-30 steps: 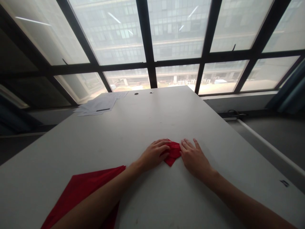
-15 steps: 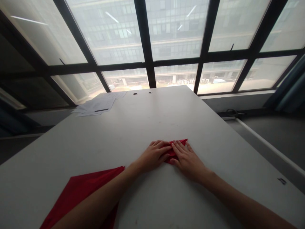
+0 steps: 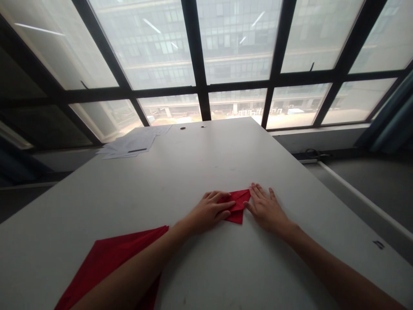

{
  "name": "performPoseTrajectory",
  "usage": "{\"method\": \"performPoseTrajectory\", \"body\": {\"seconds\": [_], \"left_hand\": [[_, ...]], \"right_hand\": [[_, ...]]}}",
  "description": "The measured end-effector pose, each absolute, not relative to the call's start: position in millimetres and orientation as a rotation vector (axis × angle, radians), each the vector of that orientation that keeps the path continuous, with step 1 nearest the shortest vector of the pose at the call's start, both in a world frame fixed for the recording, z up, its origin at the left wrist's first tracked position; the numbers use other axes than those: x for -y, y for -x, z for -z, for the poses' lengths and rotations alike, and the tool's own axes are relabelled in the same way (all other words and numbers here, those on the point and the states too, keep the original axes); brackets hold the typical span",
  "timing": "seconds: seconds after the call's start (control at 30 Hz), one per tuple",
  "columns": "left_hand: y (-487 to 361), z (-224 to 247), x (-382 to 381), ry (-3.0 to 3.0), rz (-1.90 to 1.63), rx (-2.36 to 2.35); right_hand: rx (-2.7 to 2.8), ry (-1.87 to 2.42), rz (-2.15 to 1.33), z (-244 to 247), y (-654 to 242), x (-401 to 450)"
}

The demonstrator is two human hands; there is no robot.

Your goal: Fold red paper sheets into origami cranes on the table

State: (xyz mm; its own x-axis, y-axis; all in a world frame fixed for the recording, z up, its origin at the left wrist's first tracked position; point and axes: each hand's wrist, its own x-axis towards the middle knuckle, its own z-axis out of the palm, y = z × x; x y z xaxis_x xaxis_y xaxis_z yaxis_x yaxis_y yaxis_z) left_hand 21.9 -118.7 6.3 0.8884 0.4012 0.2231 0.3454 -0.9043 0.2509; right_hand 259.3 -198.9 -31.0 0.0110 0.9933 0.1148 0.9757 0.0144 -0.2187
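A small folded red piece (image 3: 238,202), paper or cloth, lies flat on the white table (image 3: 193,172). My left hand (image 3: 211,209) rests on its left part with fingers spread, hiding that end. At its right edge lies my right hand (image 3: 264,206), palm down, fingers apart, the fingertips touching the upper right corner. A larger folded red sheet (image 3: 109,254) is on the table at the lower left, partly covered by my left forearm.
White papers (image 3: 134,142) with a dark pen (image 3: 137,150) on them lie at the far left of the table. Two small holes are near its far edge. A dark mark (image 3: 378,244) is near the right edge. Large windows stand beyond.
My right hand has slid right off the middle of the small red piece to its right edge, uncovering more of it. My left hand has barely moved.
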Motion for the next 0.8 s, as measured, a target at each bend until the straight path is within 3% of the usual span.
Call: {"method": "performPoseTrajectory", "body": {"seconds": [0.37,0.57,0.8], "left_hand": [[-19.8,-6.7,116.4,-2.846,-0.375,-0.358],[-20.8,-11.1,120.1,-2.844,-0.423,-0.453],[-21.0,4.6,111.0,-2.807,-0.602,-0.594]], "right_hand": [[2.126,1.838,-0.040,19.5,-225.9,207.6],[1.878,1.953,0.035,21.7,-219.4,210.9],[1.940,1.687,-0.057,18.9,-232.0,201.0]]}}
